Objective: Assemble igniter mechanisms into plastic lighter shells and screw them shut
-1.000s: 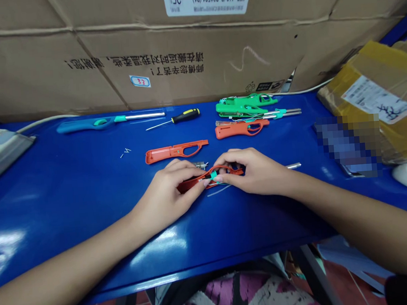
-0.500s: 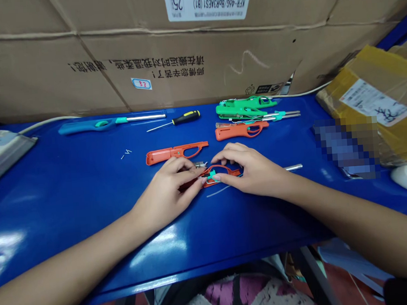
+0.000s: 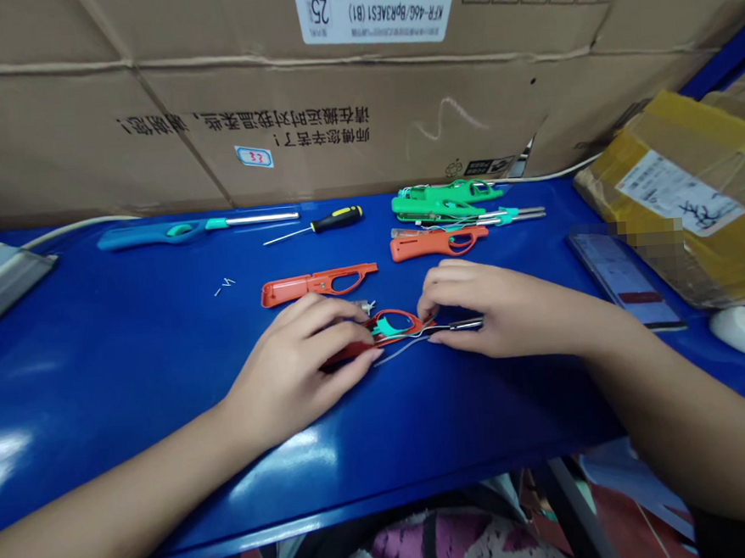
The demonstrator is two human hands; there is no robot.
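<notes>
An open orange lighter half-shell lies on the blue table with a teal trigger and thin wires inside it. My left hand is closed around its handle end, which the fingers partly hide. At the front end, my right hand has its fingertips and thumb on either side of the shell's tip, by the wires. A metal tube runs under the right palm. A loose clear wire trails in front of the shell. Just behind my left fingertips is a small metal piece, partly hidden.
Behind the hands lie another orange half-shell, a screwdriver, a blue lighter, small screws, green lighter parts and an orange lighter body. A phone and taped box stand right.
My right hand has shifted from the trigger to the shell's front tip, uncovering the trigger and wires. The left hand keeps its hold on the handle end.
</notes>
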